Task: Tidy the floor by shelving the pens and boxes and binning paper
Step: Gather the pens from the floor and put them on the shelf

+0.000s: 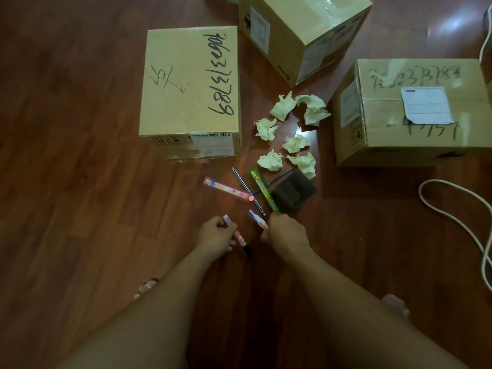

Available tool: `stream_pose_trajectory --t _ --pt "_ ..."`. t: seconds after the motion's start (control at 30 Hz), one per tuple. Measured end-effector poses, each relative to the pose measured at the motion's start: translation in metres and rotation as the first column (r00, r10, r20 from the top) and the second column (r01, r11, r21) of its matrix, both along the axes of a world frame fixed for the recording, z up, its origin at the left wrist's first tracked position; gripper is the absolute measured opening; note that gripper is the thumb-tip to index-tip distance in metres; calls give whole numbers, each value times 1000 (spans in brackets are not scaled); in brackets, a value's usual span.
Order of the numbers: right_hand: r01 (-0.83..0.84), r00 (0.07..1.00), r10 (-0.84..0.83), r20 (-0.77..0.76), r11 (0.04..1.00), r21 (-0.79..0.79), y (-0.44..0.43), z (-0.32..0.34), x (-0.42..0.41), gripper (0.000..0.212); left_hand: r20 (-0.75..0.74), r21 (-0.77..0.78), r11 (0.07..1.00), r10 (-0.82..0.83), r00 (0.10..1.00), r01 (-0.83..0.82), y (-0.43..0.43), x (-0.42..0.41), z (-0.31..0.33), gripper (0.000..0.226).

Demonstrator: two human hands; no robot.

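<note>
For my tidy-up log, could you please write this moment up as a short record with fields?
setting: wooden floor, seen from above
boxes: three closed cardboard boxes, all on the floor
paper: crumpled paper balls lying between the boxes
loose stationery: pink ruler, pencil, dark pouch
left hand: holding a pink pen
right hand: closed on the near end of a green ruler
other: white cable at right

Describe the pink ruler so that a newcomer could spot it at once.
Start at the left box, the one with big handwritten digits on top. On the floor just in front of it lies the pink ruler, flat and slanted. Unlike the green ruler beside it, neither hand touches it.
</note>
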State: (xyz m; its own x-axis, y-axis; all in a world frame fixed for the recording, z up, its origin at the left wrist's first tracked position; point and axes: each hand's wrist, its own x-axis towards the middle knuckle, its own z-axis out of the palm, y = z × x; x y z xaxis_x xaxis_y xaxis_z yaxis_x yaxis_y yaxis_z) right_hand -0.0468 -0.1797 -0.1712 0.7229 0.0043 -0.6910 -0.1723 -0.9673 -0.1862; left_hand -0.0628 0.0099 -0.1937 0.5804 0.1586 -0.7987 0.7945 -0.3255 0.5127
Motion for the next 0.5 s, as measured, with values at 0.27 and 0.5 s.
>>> stream_pose_trajectory --t 0.27,0.5 --pt "255 919 -365 148 838 483 -35 45 -1 23 116 -404 871 354 928 -281 -16 58 57 13" --pt "378 729 -613 305 732 567 -76 56 33 10 255 -401 916 136 957 -23 -47 107 97 21"
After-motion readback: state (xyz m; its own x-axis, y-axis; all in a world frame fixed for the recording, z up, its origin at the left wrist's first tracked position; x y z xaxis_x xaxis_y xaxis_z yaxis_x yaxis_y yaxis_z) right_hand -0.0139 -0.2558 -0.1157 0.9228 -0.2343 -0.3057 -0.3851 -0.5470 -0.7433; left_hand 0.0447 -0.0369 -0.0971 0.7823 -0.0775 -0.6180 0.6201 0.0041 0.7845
